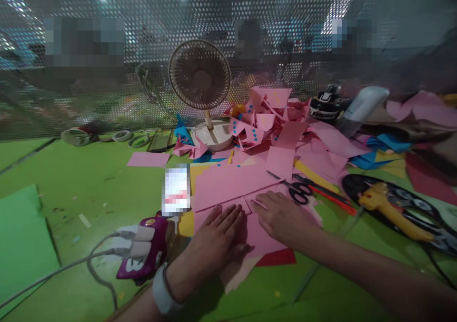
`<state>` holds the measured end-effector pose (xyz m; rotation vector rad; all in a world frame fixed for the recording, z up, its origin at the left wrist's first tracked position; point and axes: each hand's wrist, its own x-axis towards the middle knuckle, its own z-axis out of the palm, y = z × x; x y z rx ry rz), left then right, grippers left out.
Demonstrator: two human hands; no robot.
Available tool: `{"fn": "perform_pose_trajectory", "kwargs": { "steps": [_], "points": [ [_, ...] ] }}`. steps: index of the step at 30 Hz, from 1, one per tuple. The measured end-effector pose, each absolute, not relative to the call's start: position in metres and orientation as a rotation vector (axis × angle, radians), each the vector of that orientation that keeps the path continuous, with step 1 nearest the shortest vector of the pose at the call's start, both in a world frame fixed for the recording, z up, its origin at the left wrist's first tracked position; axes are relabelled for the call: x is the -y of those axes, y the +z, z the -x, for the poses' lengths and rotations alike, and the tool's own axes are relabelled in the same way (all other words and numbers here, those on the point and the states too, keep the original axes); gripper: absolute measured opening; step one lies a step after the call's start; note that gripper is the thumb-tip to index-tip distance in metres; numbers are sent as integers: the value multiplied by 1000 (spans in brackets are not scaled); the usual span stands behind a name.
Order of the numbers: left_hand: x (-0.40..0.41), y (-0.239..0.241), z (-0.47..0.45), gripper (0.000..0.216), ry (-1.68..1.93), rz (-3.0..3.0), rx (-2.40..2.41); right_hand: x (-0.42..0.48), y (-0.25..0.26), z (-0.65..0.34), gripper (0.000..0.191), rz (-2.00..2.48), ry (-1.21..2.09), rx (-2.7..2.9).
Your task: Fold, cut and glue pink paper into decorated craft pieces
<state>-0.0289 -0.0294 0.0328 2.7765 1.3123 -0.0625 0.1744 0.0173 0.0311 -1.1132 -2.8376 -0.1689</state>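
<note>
Pink paper [228, 186] lies in layers in front of me, with a folded or cut edge running across it. My left hand [221, 234], with a pale band on its wrist, is laid flat on the paper, fingers stretched out. To its right, my right hand [276, 215] rests its fingertips on the same paper, fingers slightly bent and apart. Neither hand grips anything I can see. Black-handled scissors [300, 192] lie just beyond the right hand. Under the pink sheets, a red sheet [276, 258] shows at the near edge.
A fan [214, 136] stands at the back beside a heap of pink paper pieces [264, 122]. Left are a lit phone [176, 189] and a purple power strip [150, 253] with cables. A yellow glue gun [392, 210], a red-orange cutter [332, 198] and tape rolls [76, 135] also lie around.
</note>
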Motion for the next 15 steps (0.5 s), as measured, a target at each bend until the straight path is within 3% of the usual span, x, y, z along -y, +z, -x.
{"fn": "perform_pose_trajectory", "kwargs": {
  "steps": [15],
  "points": [
    [27, 38, 29, 69, -65, -2704, -1332, -18, 25, -174, 26, 1050, -268, 2843]
  ]
}}
